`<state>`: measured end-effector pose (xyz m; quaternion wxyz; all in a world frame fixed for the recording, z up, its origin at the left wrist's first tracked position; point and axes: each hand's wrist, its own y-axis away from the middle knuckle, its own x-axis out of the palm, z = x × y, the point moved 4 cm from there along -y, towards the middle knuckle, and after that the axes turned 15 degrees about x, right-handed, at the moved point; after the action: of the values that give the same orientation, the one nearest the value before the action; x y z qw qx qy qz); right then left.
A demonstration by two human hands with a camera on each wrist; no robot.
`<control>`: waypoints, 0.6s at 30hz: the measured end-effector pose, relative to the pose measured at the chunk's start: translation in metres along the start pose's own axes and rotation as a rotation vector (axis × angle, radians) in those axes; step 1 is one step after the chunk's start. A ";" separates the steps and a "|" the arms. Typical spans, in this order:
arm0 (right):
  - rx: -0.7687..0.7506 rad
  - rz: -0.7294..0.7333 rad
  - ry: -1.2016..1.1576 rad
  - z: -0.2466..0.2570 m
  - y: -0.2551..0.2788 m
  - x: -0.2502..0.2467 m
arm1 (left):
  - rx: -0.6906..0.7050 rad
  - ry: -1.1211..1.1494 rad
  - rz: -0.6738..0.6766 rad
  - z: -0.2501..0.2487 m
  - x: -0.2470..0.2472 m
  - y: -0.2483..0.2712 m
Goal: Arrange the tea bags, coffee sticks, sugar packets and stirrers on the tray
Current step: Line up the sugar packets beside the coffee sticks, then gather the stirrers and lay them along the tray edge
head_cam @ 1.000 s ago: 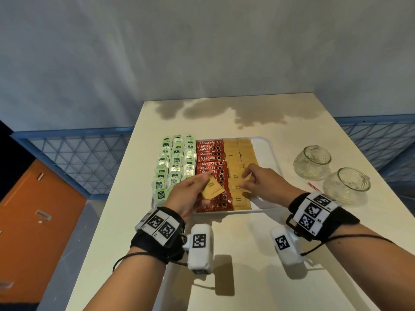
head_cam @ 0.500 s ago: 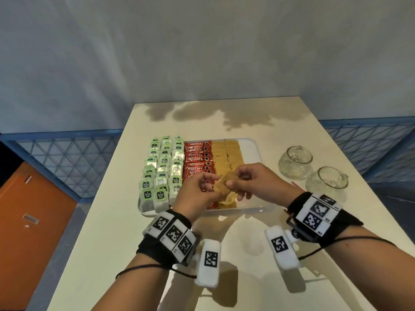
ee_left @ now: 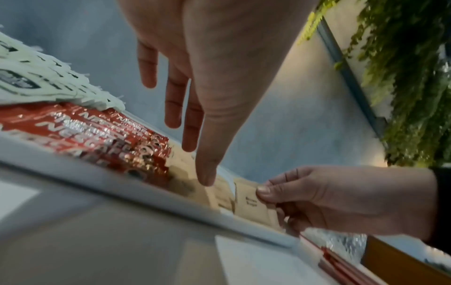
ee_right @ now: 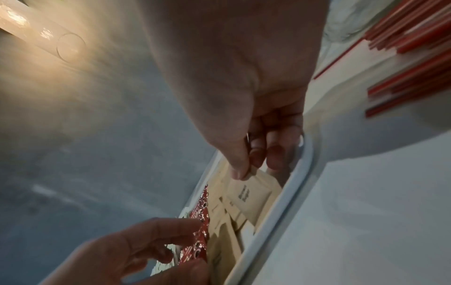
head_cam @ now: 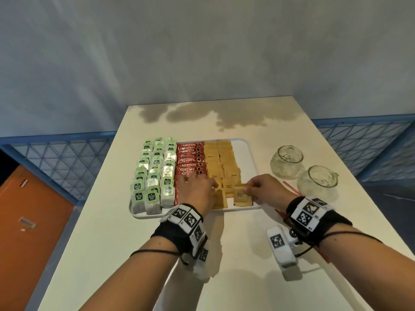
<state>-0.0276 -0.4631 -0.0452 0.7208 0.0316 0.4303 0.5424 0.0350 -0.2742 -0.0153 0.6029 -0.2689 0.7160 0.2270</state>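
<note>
A cream-white bench (head_cam: 224,254) stands against a plain grey wall, and on it lies a shallow white rectangular tray (head_cam: 243,151) with its long side across the view. From the left, the tray holds three rows of green-labelled paper tea bags (head_cam: 155,173), then a column of red foil coffee sticks (head_cam: 190,159) lying crosswise, then two columns of flat tan paper sugar packets (head_cam: 221,162); the strip at the tray's right edge is bare. The left hand (head_cam: 197,189) is over the near end of the coffee column, its fingers straight and spread, holding nothing, and its thumb tip comes down at the near sugar packets. Just beside it, the right hand (head_cam: 265,189) pinches the top edge of one tan sugar packet (head_cam: 242,198) between thumb and fingers. This packet lies at the near right of the sugar columns, by the front rim, its long axis running away from the person, so the right hand is the nearer. Right of the tray two clear glass jars (head_cam: 303,171) lie tipped on the bench, nothing visible inside them. The thin red stirrers (ee_right: 410,63) are on the bench under the right wrist, not yet on the tray.
</note>
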 end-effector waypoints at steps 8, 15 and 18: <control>-0.004 -0.074 0.089 0.004 -0.013 0.020 | 0.076 -0.183 0.092 -0.007 0.017 -0.009; 0.034 -0.148 0.069 0.004 -0.014 0.017 | 0.074 -0.184 0.093 -0.005 0.019 -0.012; 0.039 -0.130 0.105 0.005 -0.015 0.018 | 0.085 -0.189 0.101 -0.005 0.018 -0.013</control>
<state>-0.0120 -0.4527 -0.0607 0.7302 -0.0110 0.4791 0.4870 0.0374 -0.2900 -0.0326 0.6663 -0.1841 0.6775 0.2511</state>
